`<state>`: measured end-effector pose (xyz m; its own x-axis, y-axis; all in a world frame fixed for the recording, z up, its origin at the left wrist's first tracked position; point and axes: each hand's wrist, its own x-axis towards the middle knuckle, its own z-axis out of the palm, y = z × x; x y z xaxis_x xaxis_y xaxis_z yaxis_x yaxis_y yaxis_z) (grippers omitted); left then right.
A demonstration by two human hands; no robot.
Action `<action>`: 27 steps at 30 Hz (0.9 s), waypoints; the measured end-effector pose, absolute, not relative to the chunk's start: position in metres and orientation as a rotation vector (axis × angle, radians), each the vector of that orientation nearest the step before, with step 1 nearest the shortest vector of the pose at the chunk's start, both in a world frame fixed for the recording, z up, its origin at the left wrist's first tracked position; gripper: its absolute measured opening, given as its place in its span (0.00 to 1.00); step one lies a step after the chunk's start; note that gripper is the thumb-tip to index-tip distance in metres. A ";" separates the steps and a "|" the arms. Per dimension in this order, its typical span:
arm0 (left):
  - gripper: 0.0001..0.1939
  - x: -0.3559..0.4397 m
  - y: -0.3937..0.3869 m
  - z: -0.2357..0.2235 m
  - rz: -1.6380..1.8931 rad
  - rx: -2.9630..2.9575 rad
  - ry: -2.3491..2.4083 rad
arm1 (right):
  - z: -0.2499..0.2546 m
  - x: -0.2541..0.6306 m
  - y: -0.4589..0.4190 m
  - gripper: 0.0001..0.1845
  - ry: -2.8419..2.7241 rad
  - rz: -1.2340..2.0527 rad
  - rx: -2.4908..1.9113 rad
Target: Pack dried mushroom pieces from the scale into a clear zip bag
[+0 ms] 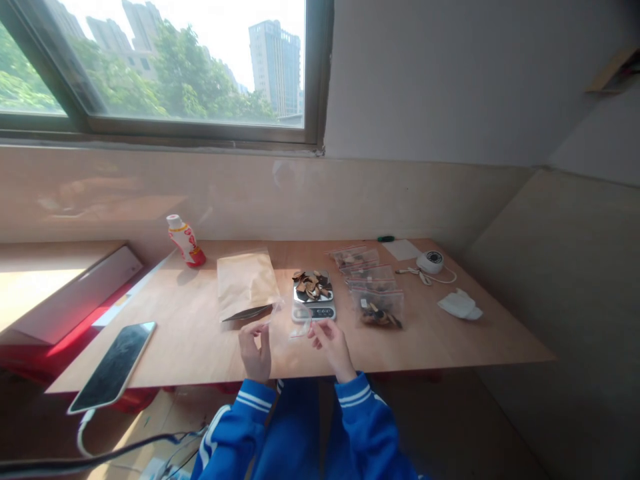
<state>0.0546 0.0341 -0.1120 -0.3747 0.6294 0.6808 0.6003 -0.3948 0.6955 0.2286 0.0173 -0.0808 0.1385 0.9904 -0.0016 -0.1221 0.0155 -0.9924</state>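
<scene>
Spilling of dried slices [313,287] off the digital scale [313,312] could be caused by the clear bag [300,328], pinched alongside in closed fingers of the left hand [255,350] and right hand [330,343].

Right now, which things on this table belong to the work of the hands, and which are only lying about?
Part of the work: left hand, right hand, clear bag, scale, dark slices, filled bags, envelope.

Lying about: phone, bottle, tissue, white device.

Workroom by high-rise window [175,67]: plywood table [150,347], digital scale [314,311], zip bags [377,308].
</scene>
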 end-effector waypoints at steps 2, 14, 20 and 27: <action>0.09 0.061 0.043 -0.114 2.031 1.774 1.718 | -0.081 0.238 0.022 0.21 -1.067 1.082 -1.224; 0.09 0.071 0.068 -0.137 1.991 1.660 1.677 | -0.124 0.312 0.016 0.22 -1.311 0.523 -1.817; 0.09 0.071 0.066 -0.138 1.912 1.688 1.676 | -0.108 0.290 0.069 0.23 -1.633 0.307 -1.451; 0.08 0.070 0.066 -0.138 1.865 1.728 1.645 | -0.109 0.281 0.133 0.23 -1.800 0.210 -1.618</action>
